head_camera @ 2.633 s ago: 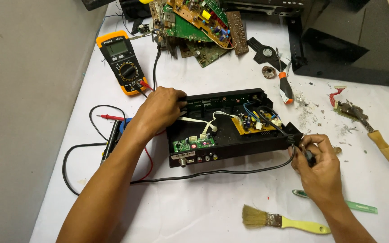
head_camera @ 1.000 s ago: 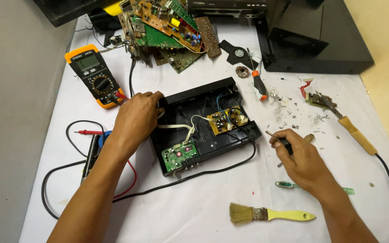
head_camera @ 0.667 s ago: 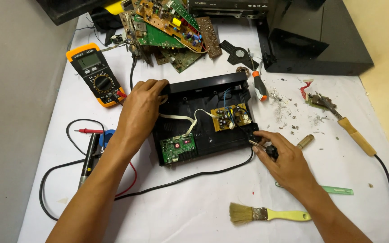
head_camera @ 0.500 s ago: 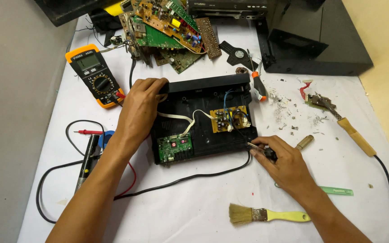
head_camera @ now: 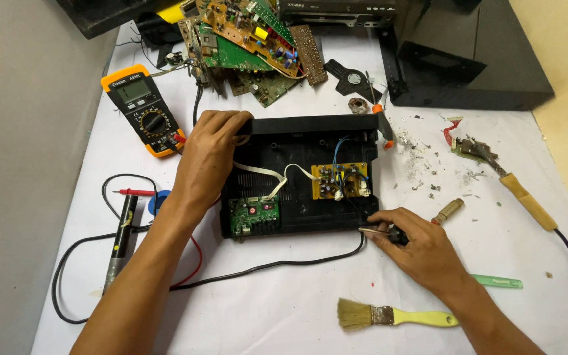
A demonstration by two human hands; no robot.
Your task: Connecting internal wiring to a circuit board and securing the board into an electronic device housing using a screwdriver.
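An open black electronics case (head_camera: 297,135) lies flat on the white table (head_camera: 277,309). Inside it sit a green circuit board (head_camera: 254,215) at the front left and a yellow circuit board (head_camera: 340,181) at the right, joined by white ribbon cables. My left hand (head_camera: 208,158) grips the case's back left corner. My right hand (head_camera: 412,250) holds the black plug of the power cable (head_camera: 258,268) at the case's front right corner.
An orange-and-black multimeter (head_camera: 142,108) lies at the left, its probes (head_camera: 123,233) nearer me. Scrap circuit boards (head_camera: 251,33) pile up behind. A soldering iron (head_camera: 517,190), a yellow-handled brush (head_camera: 396,317), a green tool (head_camera: 497,281) and a black box (head_camera: 461,59) are on the right.
The case has been turned from a slant to lie square with the table edge. My right hand has moved in to its front right corner; my left hand stayed on the back left corner.
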